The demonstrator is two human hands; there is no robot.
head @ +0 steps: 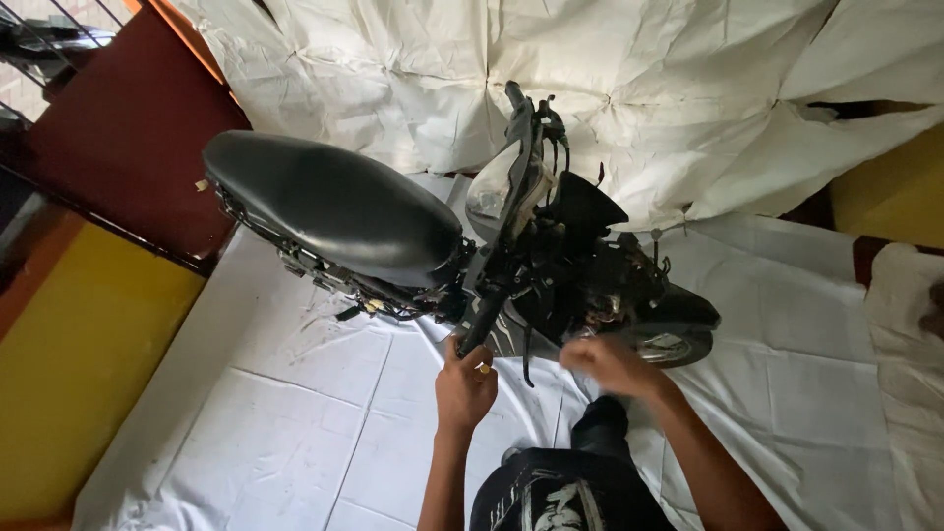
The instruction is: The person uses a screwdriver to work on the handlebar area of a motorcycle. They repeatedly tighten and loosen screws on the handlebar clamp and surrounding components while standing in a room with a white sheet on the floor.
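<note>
Item: small motorcycle (462,246), fairings stripped off, frame and wiring bare, standing on white sheeting (295,413) spread over the floor.

Seat (329,202): still fitted. Headlamp (489,192): still in place. Front wheel (674,344): on.

Left hand (464,385): grip clamped on the near handlebar end (482,324).

Right hand (612,364): blurred, near the front wheel and fork; whether its grip is apart or together I cannot tell.

Progress, as judged: bodywork removal looks largely done; seat, lamp and running gear remain.

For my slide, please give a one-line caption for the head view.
Left hand grips a stripped motorcycle's handlebar grip; right hand reaches toward its front.
</note>
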